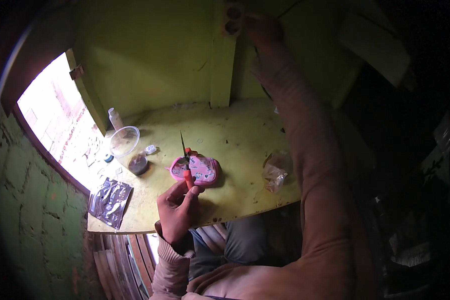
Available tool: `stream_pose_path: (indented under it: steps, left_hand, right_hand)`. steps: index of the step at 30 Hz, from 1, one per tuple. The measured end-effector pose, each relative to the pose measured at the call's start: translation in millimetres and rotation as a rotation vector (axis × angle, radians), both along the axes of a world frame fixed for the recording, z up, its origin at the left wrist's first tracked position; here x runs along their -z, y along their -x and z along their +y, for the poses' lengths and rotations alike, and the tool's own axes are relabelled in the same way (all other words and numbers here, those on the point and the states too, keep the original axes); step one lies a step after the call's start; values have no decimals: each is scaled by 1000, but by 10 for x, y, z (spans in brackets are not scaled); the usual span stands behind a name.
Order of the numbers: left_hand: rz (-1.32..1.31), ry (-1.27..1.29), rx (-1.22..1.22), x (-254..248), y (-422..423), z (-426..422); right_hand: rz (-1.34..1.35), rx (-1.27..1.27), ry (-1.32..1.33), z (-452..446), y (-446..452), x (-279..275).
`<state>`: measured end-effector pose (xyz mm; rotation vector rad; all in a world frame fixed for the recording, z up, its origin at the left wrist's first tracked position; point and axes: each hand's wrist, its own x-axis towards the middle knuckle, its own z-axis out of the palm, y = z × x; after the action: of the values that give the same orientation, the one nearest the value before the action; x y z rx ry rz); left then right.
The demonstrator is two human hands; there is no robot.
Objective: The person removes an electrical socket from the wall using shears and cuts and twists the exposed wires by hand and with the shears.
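Note:
My left hand (pixel 177 210) is closed around the lower end of a red-handled tool (pixel 188 177) with a thin, dark, pointed metal tip aimed up and away. Its exact kind is unclear. Behind the tool, a pink patterned zip pouch (pixel 205 169) lies on the table. My right hand (pixel 266 32) reaches far up against the wall, beside a socket (pixel 232 20) with two round openings. Its fingers are bunched in shadow, and whatever they grip is hidden. A thin dark cord (pixel 266 91) shows below that hand.
On the yellowish table (pixel 225 135) stand a small white bottle (pixel 115 119), a clear plastic cup (pixel 124 141) and a dark round container (pixel 138 164). A dark shiny packet (pixel 111 202) lies at the left edge. Clear crumpled plastic (pixel 275 172) sits near my right forearm.

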<state>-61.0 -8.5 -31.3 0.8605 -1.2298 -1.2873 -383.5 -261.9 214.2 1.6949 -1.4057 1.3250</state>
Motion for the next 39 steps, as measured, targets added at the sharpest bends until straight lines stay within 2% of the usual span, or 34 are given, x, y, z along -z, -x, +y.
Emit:
stream_pose_path:
  steps: [2,3,6,12,14,15,17,20,27,29,33,35,39]
  left_hand:
    - [25,-6,-7,-13,7,6]
    - [27,-4,-9,-10,6,2]
    - [12,10,1,20,-15,-13]
    - [2,-1,16,35,-14,-26]
    - [23,-38,32,29,-22,-16]
    - [24,-34,31,23,-29,-8]
    - [3,-17,53,13,-29,-19]
    - [-9,-5,44,7,-22,-20]
    - [-42,25,13,4,-18,-44]
    - [-44,0,38,2,-28,-49]
    - [-20,-26,38,9,-33,-61]
    - [-94,-10,48,13,-50,-68]
    - [-48,32,36,44,-27,-85]
  right_hand:
    - [-43,149,-118,-38,-108,-92]
    - [-40,146,-115,-34,-145,-129]
    - [65,280,-162,16,-258,-196]
    - [-4,98,-170,201,-424,-161]
    - [-115,-254,-173,229,-483,-68]
    - [-114,-256,-170,270,-565,-29]
    - [-56,-4,-51,299,-706,25]
    - [-168,-135,-146,231,-665,12]
    - [-152,-50,-37,158,-717,10]
    - [-280,-107,-89,174,-737,35]
    - [-265,-32,-7,139,-738,95]
    - [-234,-157,-13,182,-690,87]
    - [-183,-116,99,10,-653,136]
